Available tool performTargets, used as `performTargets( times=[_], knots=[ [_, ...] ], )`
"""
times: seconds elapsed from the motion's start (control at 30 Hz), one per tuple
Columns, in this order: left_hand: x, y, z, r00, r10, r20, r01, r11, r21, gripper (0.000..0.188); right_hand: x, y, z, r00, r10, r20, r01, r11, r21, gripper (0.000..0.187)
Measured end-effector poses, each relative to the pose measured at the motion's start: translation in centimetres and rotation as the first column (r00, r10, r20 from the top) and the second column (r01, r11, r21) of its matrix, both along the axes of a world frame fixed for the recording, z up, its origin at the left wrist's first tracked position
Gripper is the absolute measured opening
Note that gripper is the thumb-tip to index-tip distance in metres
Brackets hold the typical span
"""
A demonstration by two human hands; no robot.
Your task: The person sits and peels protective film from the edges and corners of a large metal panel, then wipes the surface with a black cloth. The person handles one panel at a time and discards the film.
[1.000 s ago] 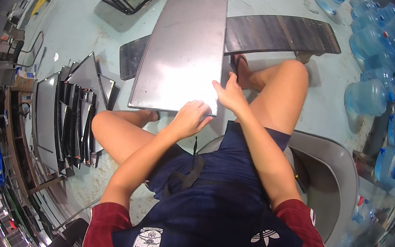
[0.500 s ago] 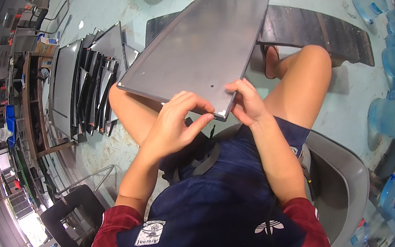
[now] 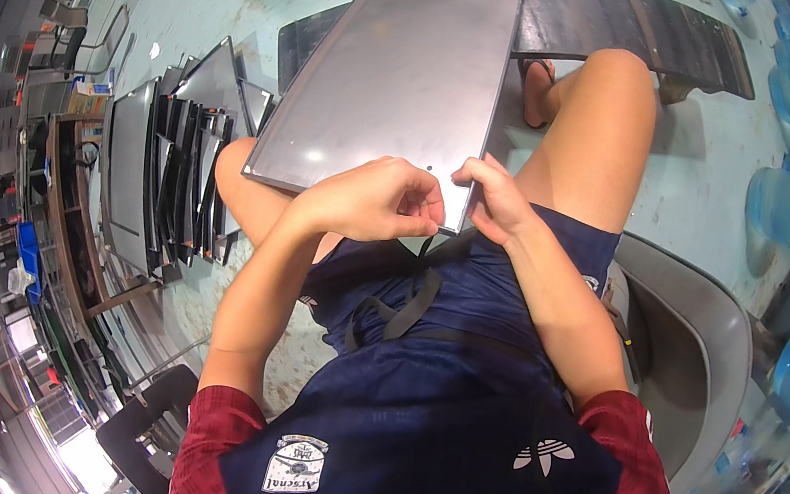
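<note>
A large flat grey panel [image 3: 389, 74] with a thin dark rim lies across my lap, its far end reaching onto a dark bench. Its near edge has a small dark hole close to the right corner. My right hand [image 3: 497, 203] grips the right edge by that corner, thumb on top and fingers below. Over the near edge, just left of the corner, my left hand [image 3: 376, 202] is closed with thumb and fingertips pinched together. Whatever sits between those fingertips is hidden or too small to name.
Several similar panels [image 3: 132, 180] stand stacked on the left, beside a wooden shelf [image 3: 70, 191]. Under the panel's far end is a low dark bench [image 3: 637, 33]. Large blue water bottles [image 3: 789, 210] line the right. A grey chair [image 3: 696, 330] is beneath me.
My left hand has turned and curled its fingers into a tighter pinch at the near edge. The panel appears slightly higher in view. My right hand keeps its hold near the corner.
</note>
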State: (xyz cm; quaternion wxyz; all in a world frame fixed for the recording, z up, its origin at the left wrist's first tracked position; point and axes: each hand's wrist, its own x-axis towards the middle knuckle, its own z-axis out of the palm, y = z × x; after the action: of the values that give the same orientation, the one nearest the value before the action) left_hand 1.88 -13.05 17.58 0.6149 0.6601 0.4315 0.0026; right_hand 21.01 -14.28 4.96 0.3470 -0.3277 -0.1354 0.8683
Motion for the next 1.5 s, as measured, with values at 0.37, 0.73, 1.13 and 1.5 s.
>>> performTargets(
  times=[0.37, 0.73, 1.13, 1.5],
  knots=[
    [0.0, 0.3, 0.1, 1.000, -0.025, -0.019, 0.023, 0.997, -0.072, 0.010, 0.7, 0.7, 0.1, 0.998, 0.063, -0.025, -0.063, 0.998, 0.016, 0.035],
    [0.4, -0.7, 0.7, 0.997, 0.023, -0.079, -0.016, 0.996, 0.087, 0.012, 0.5, 0.6, -0.1, 0.999, 0.040, 0.028, -0.041, 0.998, 0.043, 0.027],
    [1.6, 1.5, 1.7, 0.973, -0.119, -0.199, 0.144, 0.982, 0.119, 0.012, 0.6, 0.7, -0.8, 0.998, 0.013, 0.055, -0.014, 1.000, 0.017, 0.025],
    [1.5, 3.6, -0.3, 0.963, -0.266, -0.048, 0.257, 0.955, -0.150, 0.016, 0.5, 0.6, -1.7, 0.999, 0.002, 0.045, -0.005, 0.999, 0.052, 0.020]
  ],
)
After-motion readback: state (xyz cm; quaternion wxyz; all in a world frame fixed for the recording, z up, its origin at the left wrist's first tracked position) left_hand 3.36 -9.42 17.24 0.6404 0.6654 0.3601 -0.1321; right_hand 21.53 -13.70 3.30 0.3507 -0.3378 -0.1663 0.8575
